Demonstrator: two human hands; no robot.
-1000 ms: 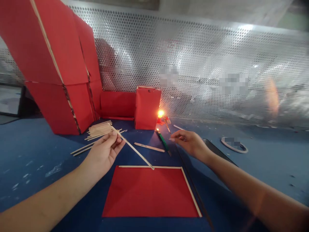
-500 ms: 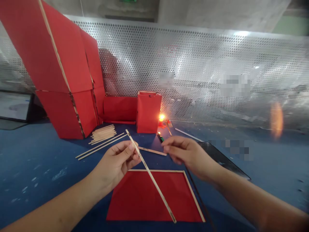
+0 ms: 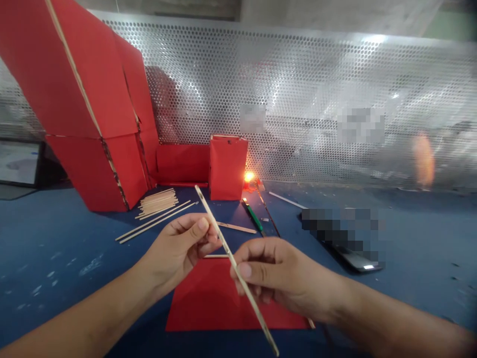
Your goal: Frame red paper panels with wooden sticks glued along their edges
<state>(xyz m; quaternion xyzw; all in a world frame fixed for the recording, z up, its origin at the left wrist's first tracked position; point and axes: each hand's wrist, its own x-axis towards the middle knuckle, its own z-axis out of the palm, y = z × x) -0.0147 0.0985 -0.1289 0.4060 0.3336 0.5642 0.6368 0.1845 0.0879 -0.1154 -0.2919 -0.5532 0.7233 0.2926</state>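
Note:
A thin pale wooden stick (image 3: 257,311) with dark smudges slants over the table. My left hand (image 3: 182,243) pinches its upper part between thumb and fingers. Lower down, my right hand (image 3: 276,268) is closed on the same stick. Beneath both hands lies a red sheet (image 3: 201,308) with pale strips along its far and right edges, partly covered by my right hand. A long thin dark stick (image 3: 267,208) runs from near a small flame (image 3: 249,176) and passes behind my right hand. A green utility knife (image 3: 253,216) lies beside it.
Bundled wooden sticks (image 3: 158,203) and two loose ones lie at left, before a tall red box structure (image 3: 122,164). A smaller red box (image 3: 228,169) stands near the flame. A phone (image 3: 359,259) lies at right. Behind is a perforated metal panel (image 3: 305,99).
My right hand has let go of the dark stick, moved down and left, and gripped the pale wooden stick. My left hand keeps its hold. The view has shifted slightly.

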